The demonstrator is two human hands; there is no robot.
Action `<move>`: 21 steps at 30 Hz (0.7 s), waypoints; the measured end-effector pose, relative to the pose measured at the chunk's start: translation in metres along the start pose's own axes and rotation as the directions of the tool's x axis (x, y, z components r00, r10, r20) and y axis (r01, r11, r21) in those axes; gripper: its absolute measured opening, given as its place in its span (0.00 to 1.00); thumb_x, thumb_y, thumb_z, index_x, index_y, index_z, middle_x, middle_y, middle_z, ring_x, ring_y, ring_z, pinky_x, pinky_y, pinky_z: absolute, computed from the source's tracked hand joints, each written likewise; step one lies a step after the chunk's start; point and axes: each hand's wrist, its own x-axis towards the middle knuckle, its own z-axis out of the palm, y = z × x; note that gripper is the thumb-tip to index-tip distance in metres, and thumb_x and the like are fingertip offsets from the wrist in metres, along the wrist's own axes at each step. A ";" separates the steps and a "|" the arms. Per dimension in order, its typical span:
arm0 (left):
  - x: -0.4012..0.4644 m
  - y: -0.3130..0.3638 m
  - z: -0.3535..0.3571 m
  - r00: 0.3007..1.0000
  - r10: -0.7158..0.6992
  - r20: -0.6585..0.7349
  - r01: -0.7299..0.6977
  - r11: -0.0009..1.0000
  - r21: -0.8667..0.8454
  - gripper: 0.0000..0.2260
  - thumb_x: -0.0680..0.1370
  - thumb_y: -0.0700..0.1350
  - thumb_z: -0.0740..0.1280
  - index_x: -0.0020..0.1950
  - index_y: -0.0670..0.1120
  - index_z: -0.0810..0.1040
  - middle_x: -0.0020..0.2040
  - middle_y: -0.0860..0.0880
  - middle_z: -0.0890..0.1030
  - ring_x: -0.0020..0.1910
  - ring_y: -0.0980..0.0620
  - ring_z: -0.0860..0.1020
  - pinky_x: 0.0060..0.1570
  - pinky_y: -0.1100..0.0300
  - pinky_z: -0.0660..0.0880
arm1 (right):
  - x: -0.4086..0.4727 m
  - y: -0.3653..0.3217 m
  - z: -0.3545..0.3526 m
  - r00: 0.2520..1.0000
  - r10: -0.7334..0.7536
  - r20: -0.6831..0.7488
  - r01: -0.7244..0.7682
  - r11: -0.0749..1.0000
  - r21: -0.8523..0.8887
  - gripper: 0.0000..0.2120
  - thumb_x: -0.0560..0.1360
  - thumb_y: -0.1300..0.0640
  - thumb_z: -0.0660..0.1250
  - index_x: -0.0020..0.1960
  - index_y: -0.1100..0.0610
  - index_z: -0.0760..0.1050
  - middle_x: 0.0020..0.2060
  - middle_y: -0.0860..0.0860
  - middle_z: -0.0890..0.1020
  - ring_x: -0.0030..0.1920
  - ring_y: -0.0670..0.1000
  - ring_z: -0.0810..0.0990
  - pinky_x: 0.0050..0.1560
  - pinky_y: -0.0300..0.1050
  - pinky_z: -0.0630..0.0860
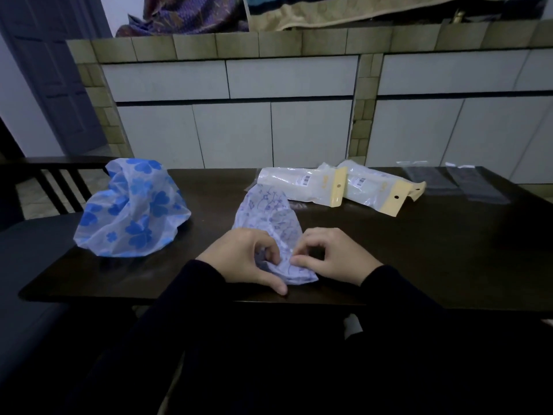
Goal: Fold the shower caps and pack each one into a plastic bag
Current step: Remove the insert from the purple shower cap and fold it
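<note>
A pale lilac shower cap [270,218] with a fine purple print lies folded into a long wedge at the table's near edge. My left hand [244,259] pinches its near end from the left, fingers curled into the plastic. My right hand [332,256] pinches the same end from the right. A second shower cap [131,208], translucent with big blue flowers, sits puffed up at the left. Two filled plastic bags with cream header cards, one [302,187] beside the other [377,190], lie beyond the lilac cap. Two empty clear bags [457,182] lie flat at the far right.
The dark wooden table [434,250] runs up to a tiled wall with white panels. A dark chair back [57,181] stands at the far left. Draped cloth hangs over the ledge above.
</note>
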 end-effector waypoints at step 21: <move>-0.004 0.010 0.008 0.978 -0.207 0.020 0.207 0.960 -0.187 0.08 0.73 0.60 0.69 0.37 0.60 0.78 0.35 0.59 0.77 0.36 0.62 0.74 0.41 0.65 0.70 | -0.009 0.001 -0.005 0.992 0.028 -0.125 -0.063 0.955 -0.289 0.20 0.76 0.37 0.59 0.42 0.51 0.82 0.33 0.45 0.81 0.37 0.44 0.76 0.48 0.44 0.69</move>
